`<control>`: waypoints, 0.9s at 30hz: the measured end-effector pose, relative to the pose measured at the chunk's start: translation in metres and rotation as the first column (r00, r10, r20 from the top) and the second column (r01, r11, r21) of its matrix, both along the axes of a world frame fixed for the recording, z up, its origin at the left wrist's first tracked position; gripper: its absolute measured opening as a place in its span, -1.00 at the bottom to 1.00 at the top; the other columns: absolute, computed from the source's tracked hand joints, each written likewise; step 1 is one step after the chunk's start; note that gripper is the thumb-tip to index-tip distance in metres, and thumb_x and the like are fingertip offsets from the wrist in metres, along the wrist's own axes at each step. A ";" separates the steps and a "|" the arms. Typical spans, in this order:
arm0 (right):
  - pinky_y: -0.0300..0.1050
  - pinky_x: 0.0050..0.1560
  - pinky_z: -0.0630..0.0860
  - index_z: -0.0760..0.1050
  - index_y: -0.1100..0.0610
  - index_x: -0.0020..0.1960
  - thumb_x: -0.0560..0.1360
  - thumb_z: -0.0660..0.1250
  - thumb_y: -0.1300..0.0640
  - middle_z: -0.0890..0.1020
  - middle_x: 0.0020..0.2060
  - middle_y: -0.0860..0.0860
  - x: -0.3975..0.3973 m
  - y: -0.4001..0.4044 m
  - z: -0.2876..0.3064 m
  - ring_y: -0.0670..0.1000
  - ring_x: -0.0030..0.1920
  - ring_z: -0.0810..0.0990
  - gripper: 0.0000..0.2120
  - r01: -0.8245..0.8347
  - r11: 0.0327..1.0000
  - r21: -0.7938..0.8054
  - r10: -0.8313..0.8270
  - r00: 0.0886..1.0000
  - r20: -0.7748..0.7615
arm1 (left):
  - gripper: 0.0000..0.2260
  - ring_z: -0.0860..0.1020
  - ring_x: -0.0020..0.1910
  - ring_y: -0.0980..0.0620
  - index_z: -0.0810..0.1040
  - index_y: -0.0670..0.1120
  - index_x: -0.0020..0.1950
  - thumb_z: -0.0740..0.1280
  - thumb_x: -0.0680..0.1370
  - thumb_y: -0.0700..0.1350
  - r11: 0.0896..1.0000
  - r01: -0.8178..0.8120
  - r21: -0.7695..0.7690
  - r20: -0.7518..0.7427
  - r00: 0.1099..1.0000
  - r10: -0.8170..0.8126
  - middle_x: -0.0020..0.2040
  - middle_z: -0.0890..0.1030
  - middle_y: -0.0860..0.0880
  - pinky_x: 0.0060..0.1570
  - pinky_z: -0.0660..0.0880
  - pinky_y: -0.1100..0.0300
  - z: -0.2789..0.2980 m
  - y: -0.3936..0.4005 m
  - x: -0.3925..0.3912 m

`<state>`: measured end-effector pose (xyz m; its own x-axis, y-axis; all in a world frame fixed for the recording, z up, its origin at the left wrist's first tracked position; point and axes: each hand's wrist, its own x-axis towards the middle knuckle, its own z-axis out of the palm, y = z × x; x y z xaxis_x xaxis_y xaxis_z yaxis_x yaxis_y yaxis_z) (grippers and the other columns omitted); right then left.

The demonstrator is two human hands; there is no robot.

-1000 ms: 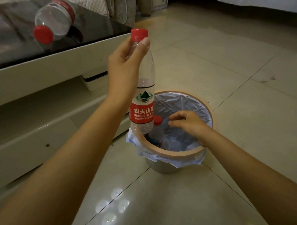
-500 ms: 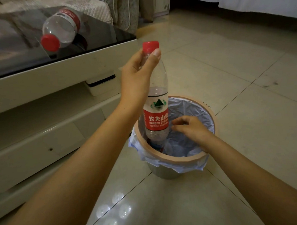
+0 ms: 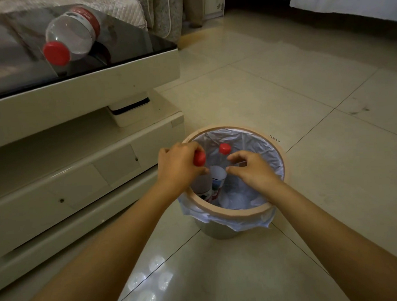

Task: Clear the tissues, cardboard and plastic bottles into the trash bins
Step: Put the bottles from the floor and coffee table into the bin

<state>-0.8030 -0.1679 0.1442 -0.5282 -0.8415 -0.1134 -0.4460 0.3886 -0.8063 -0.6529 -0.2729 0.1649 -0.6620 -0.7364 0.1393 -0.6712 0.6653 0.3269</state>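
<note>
A round trash bin (image 3: 282,153) with a tan rim and a white plastic liner stands on the floor. My left hand (image 3: 180,167) grips the neck of a clear plastic bottle with a red cap (image 3: 199,158), standing upright inside the bin at its left side. A second red-capped bottle (image 3: 224,148) stands in the bin beside it. My right hand (image 3: 250,170) hovers over the bin with loosely curled fingers, close to that second bottle, holding nothing. A third clear bottle (image 3: 74,35) with a red cap lies on its side on the black glass table top (image 3: 142,43).
The cream coffee table (image 3: 77,105), with a lower shelf and drawers, stands directly left of the bin. Pale tiled floor (image 3: 281,89) spreads right and ahead. A quilted sofa edge (image 3: 118,8) and a white bed cover (image 3: 345,0) lie at the back.
My left hand has lowered the bottle from above the rim down into the bin. My right hand stayed over the bin and rose slightly. The camera tilted closer.
</note>
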 end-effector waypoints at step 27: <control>-0.02 0.19 0.40 0.28 -0.06 0.42 0.50 0.26 -0.09 0.42 0.31 -0.07 0.091 -0.061 0.145 0.01 0.28 0.37 -0.49 -0.362 0.931 -0.031 0.208 0.600 -0.772 | -0.59 0.50 0.12 0.09 0.42 0.16 0.27 0.33 0.46 0.21 0.924 -0.220 -0.314 -0.200 0.966 0.162 0.15 0.55 0.15 -0.03 0.45 0.13 0.123 -0.040 0.145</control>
